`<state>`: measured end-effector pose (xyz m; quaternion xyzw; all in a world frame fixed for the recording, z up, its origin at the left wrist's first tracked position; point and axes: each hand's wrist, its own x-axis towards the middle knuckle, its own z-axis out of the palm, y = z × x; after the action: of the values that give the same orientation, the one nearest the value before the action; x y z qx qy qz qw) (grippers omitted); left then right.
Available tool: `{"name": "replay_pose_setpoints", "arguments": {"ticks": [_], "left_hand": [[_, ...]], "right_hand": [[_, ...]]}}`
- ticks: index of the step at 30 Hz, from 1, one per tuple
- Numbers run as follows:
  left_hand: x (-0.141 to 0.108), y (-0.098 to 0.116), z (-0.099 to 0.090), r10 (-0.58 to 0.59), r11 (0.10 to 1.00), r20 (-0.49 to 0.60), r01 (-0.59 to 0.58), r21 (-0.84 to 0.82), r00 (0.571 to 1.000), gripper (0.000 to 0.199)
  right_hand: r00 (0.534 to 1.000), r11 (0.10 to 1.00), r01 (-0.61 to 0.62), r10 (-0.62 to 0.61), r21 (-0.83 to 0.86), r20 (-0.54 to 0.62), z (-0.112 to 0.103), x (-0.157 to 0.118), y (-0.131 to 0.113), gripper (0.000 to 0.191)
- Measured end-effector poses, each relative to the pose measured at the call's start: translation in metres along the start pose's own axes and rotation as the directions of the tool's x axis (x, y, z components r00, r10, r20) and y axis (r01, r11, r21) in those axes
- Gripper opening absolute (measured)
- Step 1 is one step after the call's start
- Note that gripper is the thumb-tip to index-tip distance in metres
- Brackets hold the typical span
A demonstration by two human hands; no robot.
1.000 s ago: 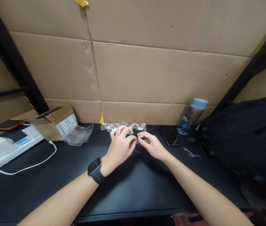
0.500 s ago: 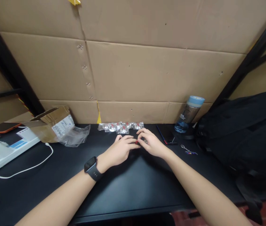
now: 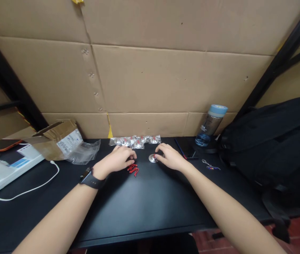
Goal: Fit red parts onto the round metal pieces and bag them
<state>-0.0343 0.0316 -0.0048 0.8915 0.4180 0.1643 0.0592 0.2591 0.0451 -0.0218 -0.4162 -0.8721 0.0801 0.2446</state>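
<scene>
My left hand [image 3: 120, 157] hovers low over the desk with fingers bent, thumb and fingertips apart, holding nothing visible. Just by its thumb lies a small bunch of red cord pieces [image 3: 133, 170]. My right hand [image 3: 171, 159] is at a shiny silver disc [image 3: 152, 158] with a raised middle, its thumb and fingertip closed at the red piece on top. The hand covers part of the disc's right side. Behind both hands, several similar discs in clear plastic packets [image 3: 138, 143] lie in a row along the cardboard wall.
On the left stand an opened cardboard box [image 3: 57, 139] with clear plastic, a white power strip [image 3: 12, 173] and a white cable [image 3: 37, 185]. A phone [image 3: 188, 148], water bottle [image 3: 210, 125], keychain [image 3: 211, 165] and black backpack [image 3: 277, 151] are on the right.
My hands were together around something red; now my left hand has moved left, away from my right. The silver disc and red cord pieces have come into view.
</scene>
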Motion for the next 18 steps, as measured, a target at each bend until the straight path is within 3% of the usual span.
{"name": "replay_pose_setpoints", "arguments": {"ticks": [5, 10, 18], "left_hand": [[-0.002, -0.010, -0.001, 0.027, 0.997, 0.127, -0.018, -0.072, 0.992, 0.010], [0.001, -0.007, 0.006, 0.061, 0.993, 0.129, -0.046, -0.111, 0.990, 0.015], [0.005, 0.012, 0.004, 0.021, 0.995, -0.034, -0.024, -0.101, 0.999, 0.014]], "right_hand": [[0.982, 1.000, -0.006, 0.005, 0.001, 0.188, -0.022, -0.003, 0.021, 0.045], [0.969, 0.996, -0.046, 0.027, 0.075, 0.244, -0.030, -0.004, 0.028, 0.031], [0.972, 0.998, -0.039, 0.025, 0.056, 0.233, -0.033, -0.005, 0.026, 0.029]]}}
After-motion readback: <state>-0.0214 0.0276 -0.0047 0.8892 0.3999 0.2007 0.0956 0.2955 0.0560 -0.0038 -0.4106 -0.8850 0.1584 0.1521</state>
